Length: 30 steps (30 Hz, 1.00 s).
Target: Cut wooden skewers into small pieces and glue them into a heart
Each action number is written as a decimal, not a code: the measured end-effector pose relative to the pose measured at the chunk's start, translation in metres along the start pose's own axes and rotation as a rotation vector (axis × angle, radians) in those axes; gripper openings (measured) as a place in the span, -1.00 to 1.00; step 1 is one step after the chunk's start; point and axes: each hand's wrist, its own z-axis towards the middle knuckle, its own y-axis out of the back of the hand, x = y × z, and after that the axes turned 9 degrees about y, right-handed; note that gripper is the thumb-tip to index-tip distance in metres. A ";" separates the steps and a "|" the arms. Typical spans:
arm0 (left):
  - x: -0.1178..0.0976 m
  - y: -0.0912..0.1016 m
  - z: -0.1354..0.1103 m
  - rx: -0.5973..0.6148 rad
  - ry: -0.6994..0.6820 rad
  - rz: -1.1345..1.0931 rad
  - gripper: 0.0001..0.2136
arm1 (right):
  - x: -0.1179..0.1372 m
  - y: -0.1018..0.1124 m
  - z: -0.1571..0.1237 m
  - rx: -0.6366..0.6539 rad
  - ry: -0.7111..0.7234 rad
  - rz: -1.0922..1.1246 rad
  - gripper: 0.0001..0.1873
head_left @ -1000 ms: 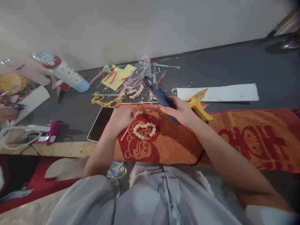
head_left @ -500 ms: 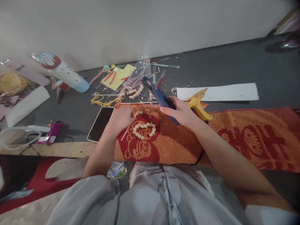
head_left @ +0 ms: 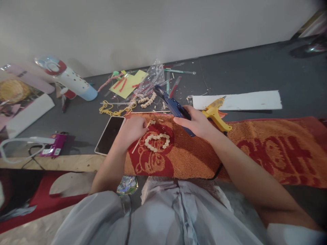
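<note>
Gripping, right side: right hand (head_left: pixel 195 123) closed round the lower part of a dark blue tool (head_left: pixel 176 108), thumb laid along the near side. Tool slants away and to the left, its far end beyond the towel edge. Whether its far end touches anything cannot be determined.
Gripping, left side: left hand (head_left: pixel 134 128) drawn into a loose fist, fingertips closed on a thin pale stick (head_left: pixel 137 144). Stick runs diagonally, near end pointing back toward the wearer.
Heart outline: heart-shaped ring (head_left: pixel 168 139) of small pale pieces, lying flat on the towel between the hands, to the right of the stick and apart from both hands.
Cut bits: cluster of short pale bits (head_left: pixel 152 122) on the towel, just beside the left fingertips.
Towel: orange and red towel (head_left: pixel 196 158), spread along the near edge of the dark table (head_left: pixel 255 76).
Phone: white-edged phone (head_left: pixel 108 136), dark screen up, beside the left wrist.
Glue gun: yellow glue gun (head_left: pixel 217 119), just beyond the right wrist, nozzle over a white strip (head_left: pixel 252 101).
Far side, centre: yellow paper (head_left: pixel 129 85), crumpled clear plastic (head_left: pixel 154 76), tangled yellow cord (head_left: pixel 109 109), short chains of cream pieces (head_left: pixel 149 101).
Far side, left: spotted bottle (head_left: pixel 80 84), tilted in view.
Near side, left: purple device (head_left: pixel 55 144), pale loop of tubing or cable adjacent.
</note>
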 end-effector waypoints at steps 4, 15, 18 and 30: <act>0.000 0.000 0.000 0.015 0.005 0.008 -0.85 | 0.003 0.000 0.000 0.012 -0.028 -0.028 -0.47; 0.000 0.000 0.001 0.011 -0.007 0.008 -0.88 | 0.007 0.002 0.000 0.027 -0.048 -0.066 -0.49; 0.000 0.000 0.001 0.011 -0.014 -0.011 -0.89 | 0.006 0.000 0.000 0.014 -0.041 -0.050 -0.48; -0.001 0.001 0.000 0.017 -0.010 0.000 -0.88 | 0.002 -0.001 0.000 0.006 -0.014 -0.051 -0.47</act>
